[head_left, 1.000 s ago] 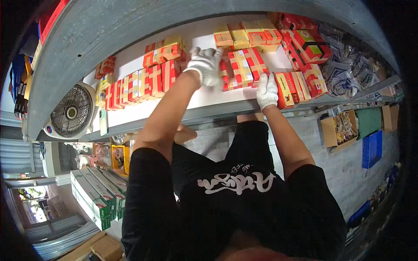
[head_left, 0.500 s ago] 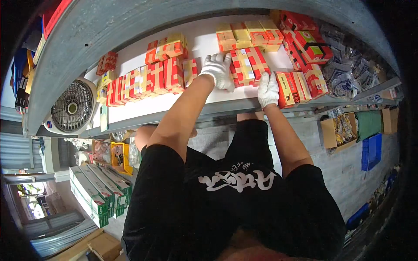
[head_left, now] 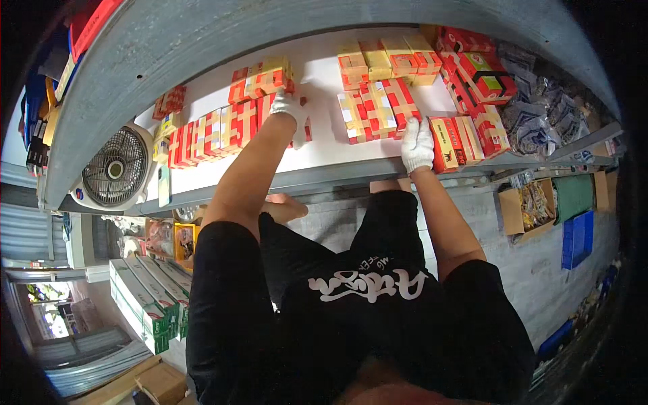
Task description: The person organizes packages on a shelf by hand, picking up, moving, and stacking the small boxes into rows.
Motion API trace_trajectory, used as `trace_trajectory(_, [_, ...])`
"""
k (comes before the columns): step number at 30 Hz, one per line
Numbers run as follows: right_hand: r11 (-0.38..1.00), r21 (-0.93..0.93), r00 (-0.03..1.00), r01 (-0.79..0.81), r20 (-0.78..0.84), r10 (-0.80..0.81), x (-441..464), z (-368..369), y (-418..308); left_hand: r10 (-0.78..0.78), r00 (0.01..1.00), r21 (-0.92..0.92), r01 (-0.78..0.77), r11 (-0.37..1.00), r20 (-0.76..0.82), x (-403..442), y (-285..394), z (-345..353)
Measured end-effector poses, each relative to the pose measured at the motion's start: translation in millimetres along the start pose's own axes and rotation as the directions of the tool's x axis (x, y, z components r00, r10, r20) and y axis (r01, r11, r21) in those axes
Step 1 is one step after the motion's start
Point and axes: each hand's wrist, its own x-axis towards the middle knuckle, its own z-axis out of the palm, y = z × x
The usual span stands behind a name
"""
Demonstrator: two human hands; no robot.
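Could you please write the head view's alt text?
White-gloved left hand at a long row of red and yellow cardboard boxes on a white shelf, white-gloved right hand beside a shorter row. A dark-grilled white fan stands at left.

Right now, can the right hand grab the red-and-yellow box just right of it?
Probably yes: the right hand is close beside that red-and-yellow box, and nothing seems to stand between them.

Left hand [head_left: 289, 111] and right hand [head_left: 418, 145] each wear a white knitted work glove [head_left: 420, 158], snug at the wrist. Upper garment: black T-shirt [head_left: 398, 337], short sleeves [head_left: 226, 277] ending near the elbows, white script lettering [head_left: 368, 285] across the front, with smaller, fainter characters [head_left: 373, 262] alongside; wording not reliably legible. Lower garment: black shorts [head_left: 390, 219].
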Motion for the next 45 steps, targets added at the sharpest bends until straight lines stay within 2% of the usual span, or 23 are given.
trace_trajectory(5, [1.000, 0.001, 0.999, -0.013, 0.034, 0.013, -2.9, -2.7, -1.8, -0.002, 0.996, -0.037, 0.005, 0.999, 0.085, -13.8, 7.3, -18.9])
trace_trajectory(7, [1.000, 0.006, 1.000, 0.002, 0.022, -0.002, -0.4, 0.1, -1.0, -0.005, 1.000, -0.049, 0.007, 0.999, 0.023, -11.0, 2.8, -13.3])
trace_trajectory(11, [0.999, 0.042, 1.000, 0.019, 0.014, -0.020, -6.3, -8.9, -12.8, -0.018, 0.999, -0.116, 0.023, 0.993, 0.037, -15.9, 6.7, -19.5])
trace_trajectory(13, [0.996, 0.080, 0.999, 0.025, 0.031, -0.028, -6.2, -13.6, -18.8, -0.086, 0.993, -0.321, 0.056, 0.945, -0.080, -28.0, 8.9, -27.2])
trace_trajectory(14, [0.996, 0.079, 0.999, 0.040, 0.021, -0.041, -6.2, -13.2, -18.4, -0.086, 0.993, -0.321, 0.057, 0.945, -0.075, -31.7, 7.4, -32.7])
trace_trajectory(16, [0.996, 0.078, 0.999, 0.048, 0.017, -0.050, -7.2, -11.1, -15.8, -0.091, 0.996, -0.485, 0.074, 0.871, -0.012, -64.0, 6.3, -79.1])
trace_trajectory(18, [0.999, 0.041, 0.996, -0.027, 0.088, 0.024, -4.3, -11.4, -15.6, -0.060, 0.991, -0.467, -0.003, 0.884, -0.120, -54.8, 6.2, -78.9])
trace_trajectory(20, [0.998, 0.059, 0.997, -0.013, 0.075, 0.008, -5.8, -13.1, -18.3, -0.033, 0.969, -0.370, -0.061, 0.927, -0.243, -40.2, 13.6, -79.7])
trace_trajectory(23, [0.995, 0.097, 0.998, 0.004, 0.065, -0.011, -9.5, -19.5, -30.5, 0.047, 0.991, -0.291, -0.083, 0.953, -0.128, -41.8, 40.6, -111.4])
trace_trajectory(25, [0.994, 0.110, 0.998, 0.009, 0.067, -0.017, -8.8, -18.5, -24.2, 0.010, 0.978, -0.316, -0.078, 0.945, -0.209, -30.3, 63.0, -104.7])
trace_trajectory(27, [0.997, 0.052, 0.999, 0.050, -0.013, -0.049, -5.8, -8.8, -15.9, 0.022, 0.975, -0.364, -0.104, 0.926, -0.223, -23.1, 62.8, -96.1])
trace_trajectory(28, [0.994, 0.103, 0.999, 0.041, 0.015, -0.043, -7.4, -12.1, -17.2, 0.004, 0.960, -0.438, -0.132, 0.889, -0.282, -23.8, 61.7, -86.5])
trace_trajectory(30, [0.996, 0.088, 0.999, 0.021, 0.027, -0.023, -8.1, -10.9, -13.9, -0.038, 0.930, -0.567, -0.191, 0.801, -0.366, -18.2, 60.8, -61.4])
trace_trajectory(32, [0.999, 0.052, 1.000, 0.011, 0.019, -0.012, -6.2, -9.3, -15.5, -0.115, 0.940, -0.778, -0.192, 0.599, -0.320, -20.3, 64.7, -42.3])
trace_trajectory(33, [0.998, 0.054, 1.000, 0.012, 0.023, -0.014, -4.1, -6.3, -10.8, -0.064, 0.968, -0.894, -0.197, 0.403, -0.243, -20.4, 64.4, -36.4])
trace_trajectory(37, [0.999, 0.040, 0.999, -0.019, 0.036, 0.018, -5.2, -2.3, -7.6, -0.105, 0.956, -0.925, -0.234, 0.298, -0.275, -18.2, 83.3, -27.5])
trace_trajectory(41, [0.998, 0.054, 1.000, -0.006, -0.006, 0.006, 0.9, 4.5, -0.1, -0.047, 0.969, -0.899, -0.206, 0.387, -0.242, -39.6, 67.0, -47.7])
trace_trajectory(43, [0.999, 0.043, 1.000, -0.026, 0.011, 0.025, -2.5, -4.2, -9.1, 0.043, 0.996, -0.680, -0.089, 0.728, -0.084, -60.7, 52.9, -68.7])
trace_trajectory(44, [0.998, 0.026, 0.997, -0.065, 0.047, 0.064, -2.6, -7.9, -13.4, 0.055, 0.964, -0.523, -0.187, 0.831, -0.259, -45.6, 43.9, -46.6])
trace_trajectory(45, [0.998, 0.028, 0.997, -0.063, 0.052, 0.062, -3.8, -7.8, -14.7, 0.036, 0.965, -0.458, -0.155, 0.876, -0.259, -44.5, 26.7, -34.9])
